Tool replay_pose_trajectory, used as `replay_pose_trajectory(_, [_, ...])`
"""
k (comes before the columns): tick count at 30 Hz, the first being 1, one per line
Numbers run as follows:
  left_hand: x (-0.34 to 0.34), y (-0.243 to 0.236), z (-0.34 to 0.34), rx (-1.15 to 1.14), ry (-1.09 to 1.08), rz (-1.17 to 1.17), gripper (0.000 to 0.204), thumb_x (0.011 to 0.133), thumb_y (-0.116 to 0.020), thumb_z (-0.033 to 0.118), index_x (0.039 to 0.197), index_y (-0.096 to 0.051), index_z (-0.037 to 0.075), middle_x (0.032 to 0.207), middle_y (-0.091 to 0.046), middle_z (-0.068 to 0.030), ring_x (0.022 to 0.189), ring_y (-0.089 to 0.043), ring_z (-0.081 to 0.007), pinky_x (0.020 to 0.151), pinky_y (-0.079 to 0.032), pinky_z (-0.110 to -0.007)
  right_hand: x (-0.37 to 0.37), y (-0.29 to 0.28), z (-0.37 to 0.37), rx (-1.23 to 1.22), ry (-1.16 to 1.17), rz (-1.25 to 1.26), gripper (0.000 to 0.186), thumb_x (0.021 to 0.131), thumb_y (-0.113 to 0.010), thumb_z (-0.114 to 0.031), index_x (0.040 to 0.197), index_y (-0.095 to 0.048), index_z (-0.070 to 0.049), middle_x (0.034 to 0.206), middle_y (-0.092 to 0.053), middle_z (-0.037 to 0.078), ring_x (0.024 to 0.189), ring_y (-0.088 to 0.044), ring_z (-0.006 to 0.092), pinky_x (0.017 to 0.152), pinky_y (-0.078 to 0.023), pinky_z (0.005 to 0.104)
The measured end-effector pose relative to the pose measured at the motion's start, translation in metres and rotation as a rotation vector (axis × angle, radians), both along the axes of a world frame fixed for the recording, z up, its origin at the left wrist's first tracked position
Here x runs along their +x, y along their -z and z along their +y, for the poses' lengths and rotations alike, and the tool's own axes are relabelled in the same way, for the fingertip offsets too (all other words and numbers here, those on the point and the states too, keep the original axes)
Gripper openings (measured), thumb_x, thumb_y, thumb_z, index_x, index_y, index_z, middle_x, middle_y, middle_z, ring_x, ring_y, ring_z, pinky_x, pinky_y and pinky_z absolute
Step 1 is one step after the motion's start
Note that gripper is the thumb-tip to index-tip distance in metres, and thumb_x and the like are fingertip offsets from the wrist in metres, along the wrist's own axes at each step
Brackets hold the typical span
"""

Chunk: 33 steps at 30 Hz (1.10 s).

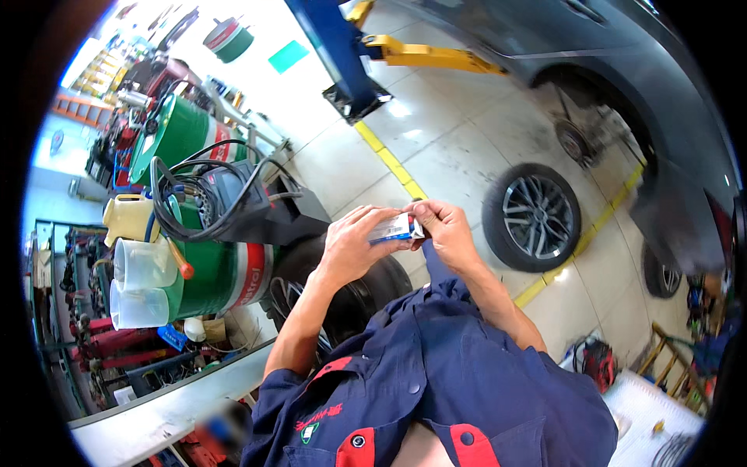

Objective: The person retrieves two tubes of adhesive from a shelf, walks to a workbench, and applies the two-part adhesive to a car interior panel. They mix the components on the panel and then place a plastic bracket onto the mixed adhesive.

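A small white and blue cardboard box (394, 228) is held in front of my body, its right end apparently open with something red at it. My left hand (354, 241) has its fingers wrapped over the box from the left. My right hand (443, 233) pinches the box's right end between thumb and fingers; exactly what lies under the thumb is hidden. The dark blue work clothes I wear fill the bottom of the view.
Green drums (206, 290), a black hose (187, 229) and plastic jugs (136, 303) stand left. A loose wheel (531, 218) lies right, beside a grey car (669, 86) by a blue-and-yellow lift (428, 53). A dark tyre (354, 307) is close below my left hand.
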<state>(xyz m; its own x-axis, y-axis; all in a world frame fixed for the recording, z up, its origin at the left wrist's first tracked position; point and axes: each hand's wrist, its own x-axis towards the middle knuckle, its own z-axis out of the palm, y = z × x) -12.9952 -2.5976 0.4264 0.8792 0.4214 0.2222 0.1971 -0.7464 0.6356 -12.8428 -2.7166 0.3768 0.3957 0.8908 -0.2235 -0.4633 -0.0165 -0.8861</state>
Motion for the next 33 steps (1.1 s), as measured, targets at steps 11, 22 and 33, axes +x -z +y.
replay_pose_trajectory(11, [0.045,-0.005,0.373,0.101,-0.48,-0.072,0.056,0.069,-0.083,0.033,0.117,-0.066,0.011,0.098,-0.068,-0.0062,0.088,-0.067,-0.0253,0.076,-0.055,-0.035,0.087,0.01,0.483,-0.078,-0.604,0.119,0.02,0.094,-0.066,-0.022,0.098,-0.063,-0.003,0.079,-0.065,0.001,0.066,-0.061,0.0061,0.056,-0.05,0.021])
replay_pose_trajectory(22, [0.075,-0.001,0.828,0.109,-0.59,0.256,0.055,0.075,-0.077,0.033,0.122,-0.057,0.01,0.101,-0.062,-0.0094,0.093,-0.063,-0.0273,0.076,-0.053,-0.037,0.108,0.045,0.949,-0.145,-0.525,-0.038,0.039,0.102,-0.052,-0.034,0.117,-0.06,0.001,0.106,-0.066,0.009,0.094,-0.064,0.0152,0.082,-0.053,0.0301])
replay_pose_trajectory(33, [0.189,0.018,1.322,0.393,-0.485,0.216,0.049,0.073,-0.079,0.031,0.11,-0.06,0.006,0.096,-0.063,-0.0076,0.086,-0.063,-0.0251,0.071,-0.051,-0.036,0.162,0.046,1.397,0.236,-0.246,0.452,0.041,0.107,-0.038,-0.025,0.136,-0.049,0.002,0.128,-0.058,0.008,0.112,-0.054,0.0124,0.097,-0.044,0.0281])
